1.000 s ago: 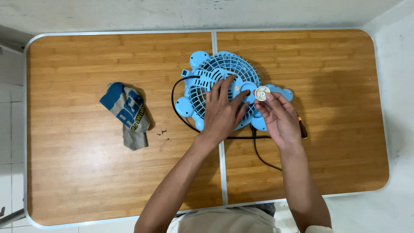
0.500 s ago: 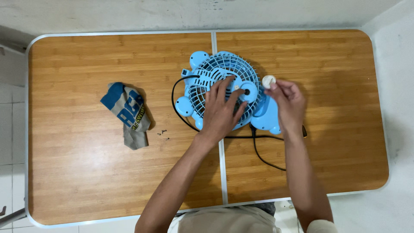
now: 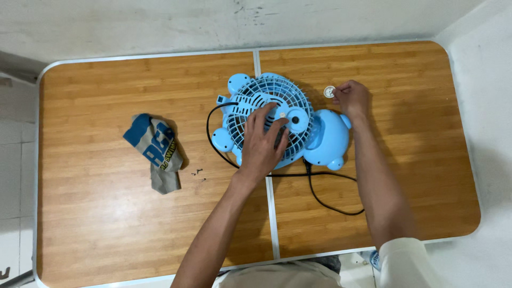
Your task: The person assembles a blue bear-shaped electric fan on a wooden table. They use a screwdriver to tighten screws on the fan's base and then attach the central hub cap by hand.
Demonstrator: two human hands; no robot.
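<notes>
You are in a plain room of a home, set up as a makeshift repair spot rather than a proper workshop. The surface (image 3: 106, 224) under your fingers is a folding one, wood-look panels in a pale metal rim with a seam down the middle. Beyond your fingers runs a scuffed, unpainted whitish wall (image 3: 160, 24); to either side you see pale floor tiles (image 3: 16, 160). A small blue household fan (image 3: 277, 122) with its black cord (image 3: 325, 200) lies under your left fingers, and a crumpled cloth (image 3: 154, 152) and a few tiny loose screws (image 3: 198, 172) lie well left of them.
</notes>
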